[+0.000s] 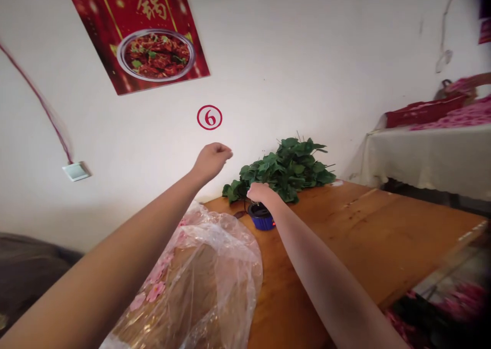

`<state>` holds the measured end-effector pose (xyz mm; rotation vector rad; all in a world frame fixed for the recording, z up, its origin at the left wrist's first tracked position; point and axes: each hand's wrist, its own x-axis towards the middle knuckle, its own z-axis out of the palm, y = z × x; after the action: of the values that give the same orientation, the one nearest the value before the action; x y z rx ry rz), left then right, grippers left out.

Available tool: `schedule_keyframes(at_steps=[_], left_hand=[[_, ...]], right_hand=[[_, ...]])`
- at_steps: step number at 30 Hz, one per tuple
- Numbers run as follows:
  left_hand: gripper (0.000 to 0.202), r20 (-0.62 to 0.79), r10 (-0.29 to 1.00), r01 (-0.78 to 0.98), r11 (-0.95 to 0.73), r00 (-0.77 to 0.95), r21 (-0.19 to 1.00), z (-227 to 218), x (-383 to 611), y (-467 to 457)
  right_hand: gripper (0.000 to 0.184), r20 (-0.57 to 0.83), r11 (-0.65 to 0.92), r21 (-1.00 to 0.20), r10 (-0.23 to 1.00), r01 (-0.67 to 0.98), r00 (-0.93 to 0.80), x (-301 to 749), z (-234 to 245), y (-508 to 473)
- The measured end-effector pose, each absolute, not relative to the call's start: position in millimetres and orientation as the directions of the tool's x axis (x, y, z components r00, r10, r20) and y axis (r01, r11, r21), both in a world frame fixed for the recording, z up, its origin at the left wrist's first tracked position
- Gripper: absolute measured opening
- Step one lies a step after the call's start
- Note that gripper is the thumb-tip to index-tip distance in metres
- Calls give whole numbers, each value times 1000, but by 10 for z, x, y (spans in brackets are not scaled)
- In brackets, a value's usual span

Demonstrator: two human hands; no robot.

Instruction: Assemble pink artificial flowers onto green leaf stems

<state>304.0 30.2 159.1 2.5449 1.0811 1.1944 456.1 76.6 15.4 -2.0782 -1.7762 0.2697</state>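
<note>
Pink blossoms (pixel 155 290) lie still wrapped in clear plastic (pixel 226 257) at the left end of the wooden worktop (pixel 356 226). The left hand (pixel 212 160) is raised in a closed fist on an outstretched arm, with nothing visible in it. The right hand (pixel 261 193) curls down over a small blue cup (pixel 261 218), arm reaching forward; whether it grips, I cannot tell. A loose heap of green leaves (pixel 282 172) sits just behind, against the wall (pixel 326 72).

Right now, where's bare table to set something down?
The brown wooden tabletop is open right of the right hand and the green leafy bunch, out to the table's right edge. It's crowded at the left end, around the blue round container and clear plastic bag.
</note>
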Motion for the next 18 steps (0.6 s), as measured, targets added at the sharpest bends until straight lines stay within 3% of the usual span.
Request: schedule_keyframes(at_steps=[2, 9, 13, 18], left_hand=[[21, 610, 673, 675, -679, 417, 288, 1544, 3029, 557], [24, 527, 640, 741, -671, 560, 28, 1302, 3528, 852], [30, 439, 580, 700, -690, 686, -182, 1200, 3931, 954], [48, 334, 412, 528, -712, 848, -462, 1093, 4304, 1045]], right_hand=[[35, 79, -110, -395, 985, 912, 153, 4545, 163, 758], [36, 69, -68, -390, 992, 918, 103, 4538, 204, 669], [34, 88, -44, -382, 993, 923, 84, 4532, 220, 676], [35, 115, -2, -412, 992, 911, 55, 4503, 235, 718]])
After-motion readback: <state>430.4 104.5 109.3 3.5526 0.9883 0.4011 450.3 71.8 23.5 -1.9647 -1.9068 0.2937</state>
